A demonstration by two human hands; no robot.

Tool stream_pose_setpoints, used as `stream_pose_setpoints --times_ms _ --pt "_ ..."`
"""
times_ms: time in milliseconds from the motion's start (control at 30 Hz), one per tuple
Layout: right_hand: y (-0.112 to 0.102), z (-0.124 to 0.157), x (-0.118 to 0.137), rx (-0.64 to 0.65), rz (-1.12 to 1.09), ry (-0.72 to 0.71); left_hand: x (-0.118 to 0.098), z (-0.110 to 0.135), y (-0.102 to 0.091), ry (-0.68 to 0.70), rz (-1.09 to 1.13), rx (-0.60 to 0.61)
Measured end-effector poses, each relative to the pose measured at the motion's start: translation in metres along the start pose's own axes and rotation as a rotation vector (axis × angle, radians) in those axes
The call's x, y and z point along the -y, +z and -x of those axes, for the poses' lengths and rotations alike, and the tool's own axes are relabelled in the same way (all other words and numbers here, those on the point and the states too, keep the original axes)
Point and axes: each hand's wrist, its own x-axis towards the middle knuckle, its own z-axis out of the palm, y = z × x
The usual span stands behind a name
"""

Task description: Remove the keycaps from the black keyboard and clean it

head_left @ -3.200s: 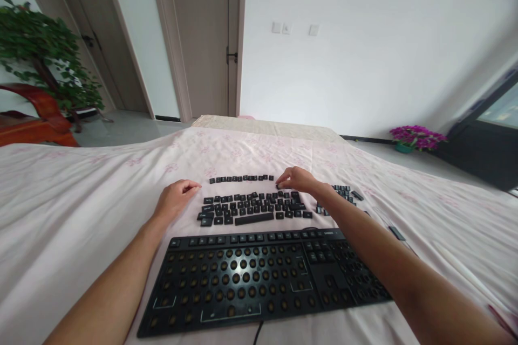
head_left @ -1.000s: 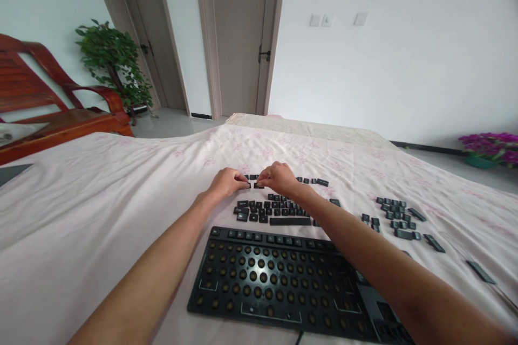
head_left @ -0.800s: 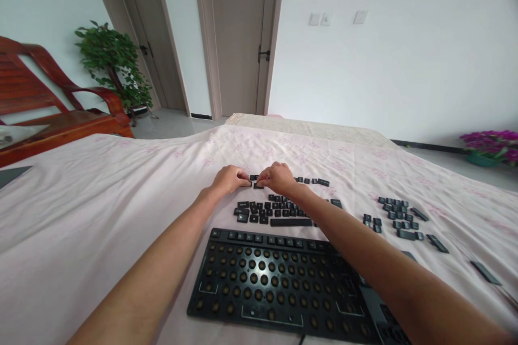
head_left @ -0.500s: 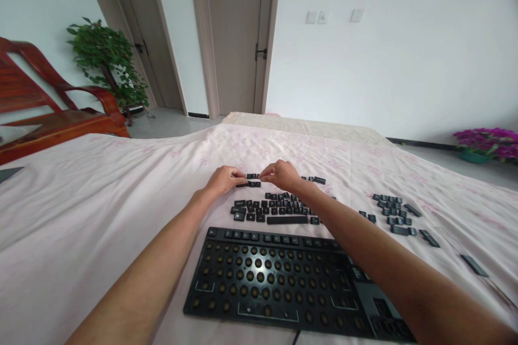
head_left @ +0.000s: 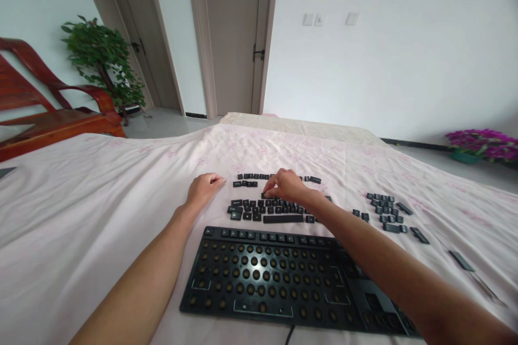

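Note:
A black keyboard (head_left: 283,277) with most of its keycaps off lies near me on a pale pink sheet (head_left: 101,199). Beyond it, loose black keycaps (head_left: 259,209) are laid out in rows, with a thin far row (head_left: 251,177). My left hand (head_left: 204,187) rests on the sheet left of the rows, fingers curled, nothing visible in it. My right hand (head_left: 285,186) hovers over the rows, fingertips pinched down onto a keycap in an upper row.
A second cluster of keycaps (head_left: 386,210) and a few long ones (head_left: 461,261) lie to the right. A red wooden chair (head_left: 48,113), a green plant (head_left: 103,62), doors (head_left: 230,32) and purple flowers (head_left: 483,143) stand beyond the bed.
My hands, which met over the far keycap row, have parted. The left drew back to the left; the right dropped nearer onto the main rows. The camera view shifted slightly right.

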Motion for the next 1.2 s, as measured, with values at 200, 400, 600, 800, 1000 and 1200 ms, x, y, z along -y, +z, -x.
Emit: stream_pose_setpoints --times_ms 200,400,600,800,1000,1200 --pt "-0.005 -0.014 0.000 -0.134 -0.001 0.081 -0.004 0.005 0.001 0.006 -0.015 -0.016" --pt "0.006 -0.026 -0.002 -0.132 0.038 0.084 -0.006 0.007 0.000 0.024 -0.023 -0.014" --pt "-0.003 -0.017 -0.007 -0.169 -0.027 0.091 -0.007 0.008 -0.002 0.056 -0.041 -0.016" --pt "-0.026 0.014 -0.020 -0.046 0.022 0.038 -0.007 0.008 -0.001 0.020 -0.030 -0.013" --pt "-0.020 0.025 -0.030 0.007 0.083 0.037 -0.004 0.007 0.000 0.017 -0.026 -0.010" --pt "-0.012 0.021 -0.030 0.005 0.061 -0.006 -0.002 0.007 0.001 0.017 -0.031 -0.013"
